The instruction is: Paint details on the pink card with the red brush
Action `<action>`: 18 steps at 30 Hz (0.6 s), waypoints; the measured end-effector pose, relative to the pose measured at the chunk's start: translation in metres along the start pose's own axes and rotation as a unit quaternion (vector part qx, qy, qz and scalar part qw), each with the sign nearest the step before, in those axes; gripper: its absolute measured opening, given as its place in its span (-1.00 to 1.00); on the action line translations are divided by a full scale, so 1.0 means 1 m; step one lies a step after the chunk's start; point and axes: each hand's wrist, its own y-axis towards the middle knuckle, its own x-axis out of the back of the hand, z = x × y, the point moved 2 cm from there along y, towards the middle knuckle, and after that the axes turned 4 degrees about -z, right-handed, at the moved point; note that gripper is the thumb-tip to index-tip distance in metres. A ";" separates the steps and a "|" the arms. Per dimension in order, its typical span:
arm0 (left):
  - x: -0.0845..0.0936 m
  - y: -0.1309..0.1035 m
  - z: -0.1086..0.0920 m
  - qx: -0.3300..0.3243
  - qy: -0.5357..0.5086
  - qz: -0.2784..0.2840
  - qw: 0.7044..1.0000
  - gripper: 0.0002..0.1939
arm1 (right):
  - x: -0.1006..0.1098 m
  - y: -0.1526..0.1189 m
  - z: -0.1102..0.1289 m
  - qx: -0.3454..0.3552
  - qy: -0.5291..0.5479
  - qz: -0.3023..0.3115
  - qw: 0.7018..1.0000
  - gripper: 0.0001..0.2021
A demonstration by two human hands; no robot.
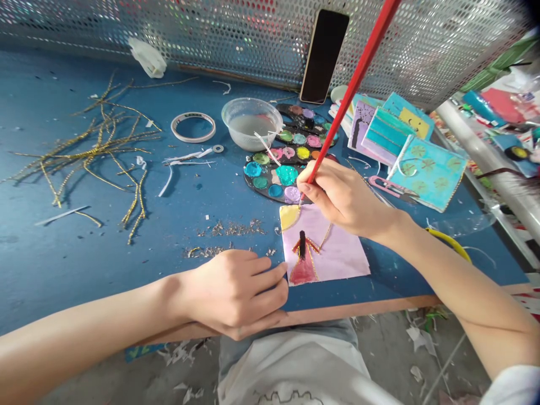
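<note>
My right hand (pixel 341 197) is closed round a long red paintbrush (pixel 354 84). The brush tip meets the top left of a small lilac painting (pixel 343 253), at the edge of its yellow corner patch. The painting also bears a figure with black hair and a red dress, outlined in gold cord. My left hand (pixel 244 289) rests by the table's front edge with fingers loosely bent and slightly apart, holding nothing; its fingertips are at the painting's left edge. Just beyond the painting lies a black paint palette (pixel 266 183) with several colours, partly covered by my right hand.
A plastic bowl (pixel 252 121) of cloudy water stands behind the palette. Tape roll (pixel 193 127) and gold cords (pixel 101 146) lie left. A phone (pixel 324 56) leans on the perforated metal screen (pixel 236 45). Painted cards (pixel 428 169) and a pink cutter (pixel 386 185) are at right.
</note>
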 end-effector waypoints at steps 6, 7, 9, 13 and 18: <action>0.001 0.000 0.000 -0.002 0.004 -0.002 1.000 -0.74 | 0.002 0.000 0.001 -0.015 -0.003 -0.004 1.000 -0.84; 0.001 0.001 0.000 -0.002 0.005 -0.002 1.000 -0.74 | 0.002 0.000 0.001 -0.015 -0.008 -0.005 1.000 -0.84; 0.001 0.001 0.000 -0.003 0.003 -0.003 1.000 -0.74 | 0.002 0.000 0.000 -0.015 -0.012 -0.005 1.000 -0.84; 0.001 0.000 0.000 -0.002 0.004 -0.004 1.000 -0.74 | 0.000 -0.001 -0.001 -0.013 -0.003 -0.001 1.000 -0.84; 0.001 -0.001 0.000 -0.003 -0.003 -0.001 1.000 -0.74 | -0.001 -0.001 -0.001 -0.015 0.005 0.003 1.000 -0.84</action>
